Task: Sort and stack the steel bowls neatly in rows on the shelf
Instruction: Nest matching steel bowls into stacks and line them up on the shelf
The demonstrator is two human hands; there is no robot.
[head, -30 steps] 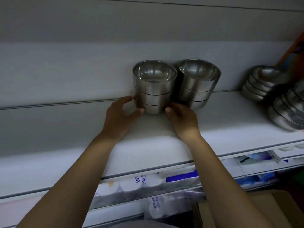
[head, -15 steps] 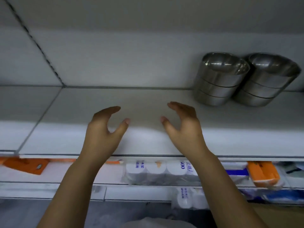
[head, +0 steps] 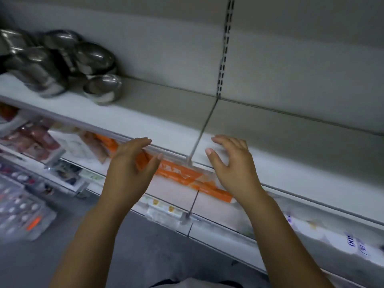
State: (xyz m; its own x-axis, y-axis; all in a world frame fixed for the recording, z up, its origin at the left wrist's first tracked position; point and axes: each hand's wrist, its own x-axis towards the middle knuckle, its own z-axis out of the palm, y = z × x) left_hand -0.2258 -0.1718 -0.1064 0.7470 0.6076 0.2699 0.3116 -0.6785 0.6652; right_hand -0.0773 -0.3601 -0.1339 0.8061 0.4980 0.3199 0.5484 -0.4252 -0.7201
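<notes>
Both hands are raised in front of the shelf and both are empty. The left hand is loosely spread, fingers gently curved and thumb apart, palm facing right; its fingertips lie over the shelf's front lip, and contact cannot be confirmed. The right hand is likewise spread, fingers curved and thumb extended towards the left hand, positioned above the front part of the shelf surface; whether it touches cannot be told. The hands are apart with palms turned towards each other, and the seam between two shelf boards runs between them. A slotted rail rises up the back wall from the rear end of that seam. The bowls are at the far left of the same shelf, well apart from both hands, in an uneven cluster of stacks, some tilted; blur prevents a count. One bowl stands at the right edge of the cluster, nearest the hands, upright and mouth up; whether it is single or a short stack cannot be told. On the lower shelf, orange packs lie below and between the hands, and white rolls sit to the right. Grey floor shows between the forearms.
</notes>
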